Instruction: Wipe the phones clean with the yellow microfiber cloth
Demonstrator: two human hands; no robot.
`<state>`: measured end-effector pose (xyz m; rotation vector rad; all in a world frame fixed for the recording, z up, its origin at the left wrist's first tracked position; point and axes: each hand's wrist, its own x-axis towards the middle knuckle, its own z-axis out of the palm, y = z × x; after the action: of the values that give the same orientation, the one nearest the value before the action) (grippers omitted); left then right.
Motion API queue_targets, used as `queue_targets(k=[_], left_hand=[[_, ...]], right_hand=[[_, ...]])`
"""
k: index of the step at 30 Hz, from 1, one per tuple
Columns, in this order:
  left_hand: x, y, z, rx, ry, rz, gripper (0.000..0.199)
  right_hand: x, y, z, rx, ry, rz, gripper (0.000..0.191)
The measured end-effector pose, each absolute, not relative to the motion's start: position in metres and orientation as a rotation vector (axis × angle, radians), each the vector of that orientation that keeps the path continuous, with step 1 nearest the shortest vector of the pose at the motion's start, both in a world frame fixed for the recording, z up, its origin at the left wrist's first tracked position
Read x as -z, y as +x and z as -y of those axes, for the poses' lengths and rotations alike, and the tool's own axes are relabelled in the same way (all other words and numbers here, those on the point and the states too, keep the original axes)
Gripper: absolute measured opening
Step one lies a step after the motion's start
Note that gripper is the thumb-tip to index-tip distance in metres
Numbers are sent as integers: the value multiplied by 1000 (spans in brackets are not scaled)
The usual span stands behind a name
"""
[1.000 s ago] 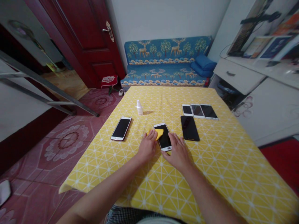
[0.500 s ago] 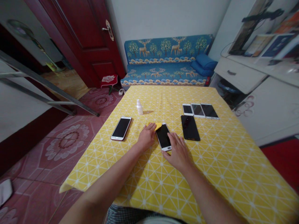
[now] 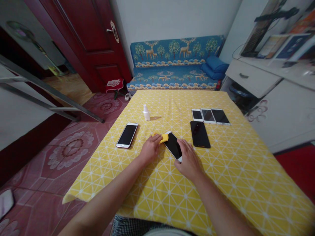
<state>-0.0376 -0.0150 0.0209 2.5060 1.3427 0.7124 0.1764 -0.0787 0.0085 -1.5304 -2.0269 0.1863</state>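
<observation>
A white smartphone [image 3: 173, 146] with a dark screen lies face up and slanted on the yellow patterned tablecloth [image 3: 169, 186]. My right hand [image 3: 188, 159] grips its lower right end, thumb at the bottom edge and fingers along the side. In my left hand [image 3: 150, 149] is a small yellow cloth [image 3: 164, 138], pinched under the fingers and touching the phone's upper left edge. Part of the cloth is hidden beneath those fingers. To the left lies another white-framed phone [image 3: 127, 135]; a black phone [image 3: 199, 134] rests to the right of my right hand.
A small white bottle [image 3: 146, 113] stands upright beyond my left hand. Three white-framed phones, the nearest to me being a small one [image 3: 197, 115], lie in a row at the right back. Past the table are a blue patterned sofa [image 3: 172, 70] and a white cabinet [image 3: 285, 111].
The phone has turned, its lower end swinging right, and my right hand has closed round that end. My left hand has shifted slightly left and toward me with the cloth.
</observation>
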Motion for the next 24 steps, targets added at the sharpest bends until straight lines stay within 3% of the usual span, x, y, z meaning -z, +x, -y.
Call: queue_targets(k=[6, 12, 24], left_hand=[[-24, -48, 43, -639, 2569, -1307, 47], [-23, -51, 62, -530, 2596, -1329, 63], [-34, -16, 15, -386, 2598, -1323, 49]], right_hand=[[-10, 179, 76, -217, -1566, 2018, 83], [-14, 183, 77, -280, -1565, 2075, 83], [-12, 185, 76, -322, -1525, 2085, 80]])
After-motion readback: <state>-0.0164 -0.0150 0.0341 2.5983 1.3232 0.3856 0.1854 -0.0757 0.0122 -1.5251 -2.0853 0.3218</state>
